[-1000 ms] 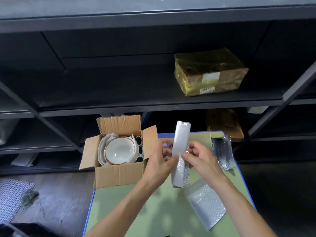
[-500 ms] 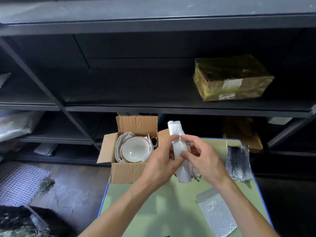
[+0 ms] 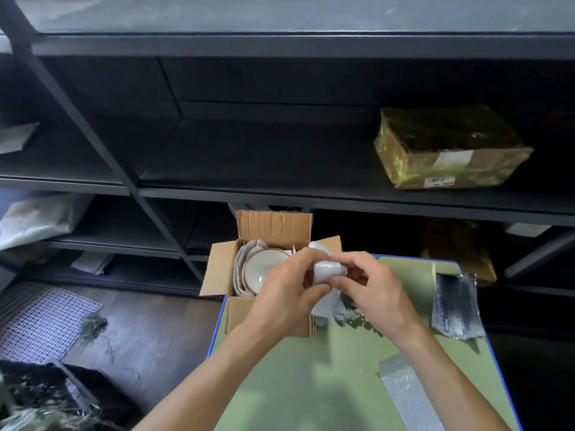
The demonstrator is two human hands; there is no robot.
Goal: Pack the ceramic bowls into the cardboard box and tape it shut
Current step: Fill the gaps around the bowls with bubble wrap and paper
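Bare forearms [image 3: 217,371] — left hand [image 3: 289,290], right hand [image 3: 373,290] seemingly bare.

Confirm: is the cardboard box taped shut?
No, the cardboard box has open flaps and a ceramic bowl visible inside, while the left hand and right hand grip folded bubble wrap.

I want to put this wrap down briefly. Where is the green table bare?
Widest bare patch: the table between the forearms, bordered by the cardboard box beyond and the flat bubble wrap sheet at right. A smaller one lies between the right hand and the silver bubble pouch. Crowded beside the box, where the held bubble wrap hangs by the left hand.
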